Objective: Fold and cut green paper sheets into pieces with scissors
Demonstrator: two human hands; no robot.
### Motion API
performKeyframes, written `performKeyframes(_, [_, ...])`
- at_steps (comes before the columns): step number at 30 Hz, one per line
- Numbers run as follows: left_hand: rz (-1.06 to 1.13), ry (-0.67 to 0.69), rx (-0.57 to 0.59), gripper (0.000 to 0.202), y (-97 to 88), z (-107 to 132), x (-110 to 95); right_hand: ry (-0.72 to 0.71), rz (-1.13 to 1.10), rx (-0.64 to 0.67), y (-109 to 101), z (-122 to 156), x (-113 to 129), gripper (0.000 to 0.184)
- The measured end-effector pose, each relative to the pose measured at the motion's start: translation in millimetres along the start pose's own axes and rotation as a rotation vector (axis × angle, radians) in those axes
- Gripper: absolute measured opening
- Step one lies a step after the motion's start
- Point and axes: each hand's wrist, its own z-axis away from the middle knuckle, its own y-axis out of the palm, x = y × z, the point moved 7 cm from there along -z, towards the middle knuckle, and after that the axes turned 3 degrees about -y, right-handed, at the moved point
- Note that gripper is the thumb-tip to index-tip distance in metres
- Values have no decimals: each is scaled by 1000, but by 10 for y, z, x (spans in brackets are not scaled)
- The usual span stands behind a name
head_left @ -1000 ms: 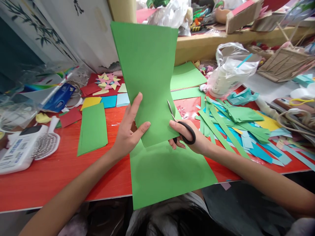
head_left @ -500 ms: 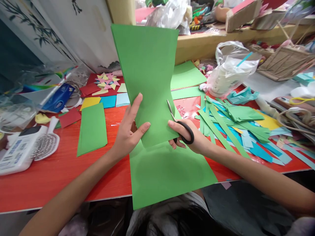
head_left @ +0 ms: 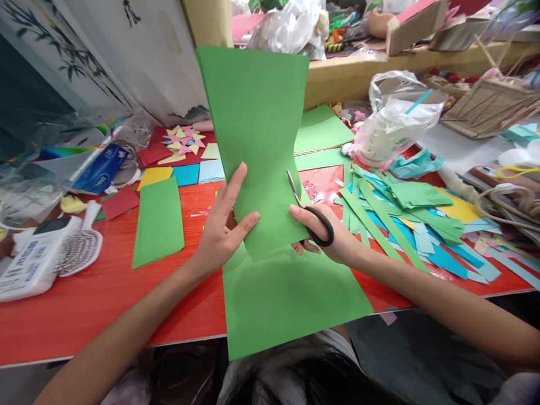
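Note:
My left hand (head_left: pixel 228 222) grips the left edge of an upright sheet of green paper (head_left: pixel 257 112), thumb in front and the other fingers partly behind it. In my right hand (head_left: pixel 327 230) is a pair of scissors (head_left: pixel 321 226) with black handles. One blade shows in front of the sheet near its right side, and the paper bends there; the other blade is hidden. Below, a second green sheet (head_left: pixel 291 304) lies flat and overhangs the table's front edge.
Left on the red table (head_left: pixel 177 304) are a stack of green paper (head_left: pixel 159 222), a hairbrush (head_left: pixel 80 247) and a white bottle (head_left: pixel 31 259). Cut paper strips (head_left: pixel 392 225) pile up at the right, near a bagged cup (head_left: pixel 386 129). Coloured paper squares (head_left: pixel 185 174) sit behind.
The upright green sheet has shifted slightly right and down, with my left hand. My right hand and the scissors have barely moved.

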Motion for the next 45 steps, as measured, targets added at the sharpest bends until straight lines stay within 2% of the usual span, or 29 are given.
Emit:
performKeyframes(7, [17, -4, -3, 69, -6, 0, 0, 42, -16, -12, -4, 4, -39, 41])
performKeyframes(13, [19, -2, -1, 69, 14, 6, -22, -14, -4, -9, -8, -4, 3, 47])
performKeyframes(19, [15, -2, -5, 67, 27, 10, -20, 28, -46, -34, -18, -2, -30, 39])
performKeyframes(24, [7, 7, 11, 70, 50, 25, -18, -14, -47, -40, -33, 3, 4, 41])
performKeyframes(30, [30, -16, 12, 69, 55, 33, -13, 31, -54, -57, -42, -1, -39, 37])
performKeyframes(36, [68, -54, 39, 71, 88, 50, 0, -36, 14, -116, -95, -11, 14, 47])
performKeyframes(41, [116, -93, 36, 70, 96, 61, 34, -23, -21, -108, -86, -12, -3, 41])
performKeyframes(45, [135, -121, 42, 70, 113, 72, 56, -48, -8, -126, -93, -12, 24, 44])
